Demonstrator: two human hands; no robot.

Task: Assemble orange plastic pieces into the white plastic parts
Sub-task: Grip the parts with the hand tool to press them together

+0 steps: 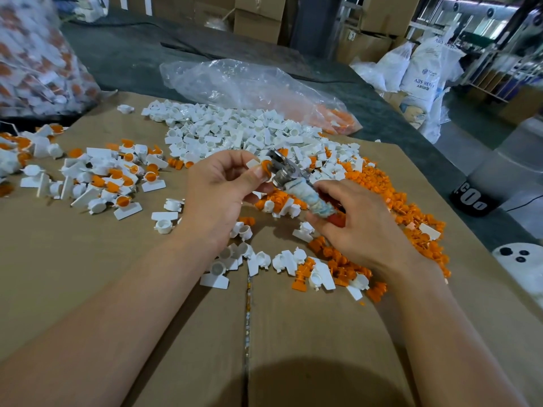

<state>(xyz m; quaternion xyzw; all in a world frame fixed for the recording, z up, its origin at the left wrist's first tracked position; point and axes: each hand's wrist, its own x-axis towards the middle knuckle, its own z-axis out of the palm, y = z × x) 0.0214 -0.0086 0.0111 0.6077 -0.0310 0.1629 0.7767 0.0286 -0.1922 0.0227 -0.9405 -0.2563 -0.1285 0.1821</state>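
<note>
On my feed, nearest the camera, a cardboard sheet (pixel 176 333) is serving as the workbench, and loose white parts (pixel 255 259) are lying scattered around its middle seam. Just beyond them, the left hand (pixel 217 189) is pinching a white part (pixel 252 163) with an orange piece (pixel 266 167) sitting against it, thumb and fingers curled round the pair. The right hand (pixel 358 224) is gripping the taped handle of a metal-headed tool (pixel 316 201), whose head is meeting the orange piece. I am reading this as the pressing-in step, though I cannot tell whether the piece is fully seated.

To the right, an orange heap (pixel 382 198) of unused pieces is lying beside and beyond the right hand. To the left, a spread of finished pieces (pixel 111 177), white with orange showing, is lying well apart from the hands. Farther off, a white pile (pixel 235 133) is waiting, larger than the finished spread.

At the far side, a clear bag (pixel 249 83) is lying nearly flat, with orange showing at its right end. A blurred full bag (pixel 35 60) at far left is apparently holding white-and-orange pieces. By my judgement, a fair batch is done and much more is remaining.
</note>
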